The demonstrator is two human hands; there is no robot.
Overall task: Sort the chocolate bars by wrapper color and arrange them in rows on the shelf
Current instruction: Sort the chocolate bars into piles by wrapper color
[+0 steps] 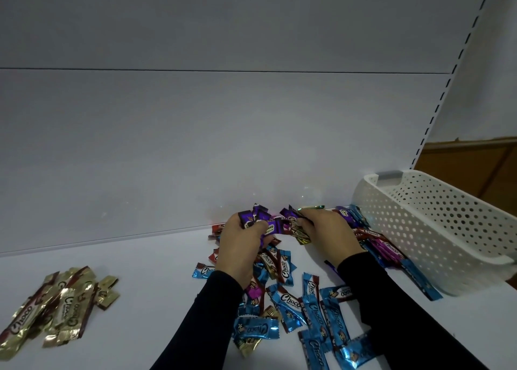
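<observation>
We hold a bunch of purple bars point(258, 221) in our left hand point(240, 246), fingers curled round them; our right hand point(326, 230) pinches another purple bar point(291, 216) just beside it; under and between both hands lies a mixed heap, mostly blue bars point(313, 313) nearer our sleeves point(212, 313); well to the left of our left hand sits a pile of gold bars point(56, 305) on the white shelf point(140, 271); just right of our right hand stands a tilted white perforated basket point(436, 230), with magenta bars point(387, 251) against its wall.
</observation>
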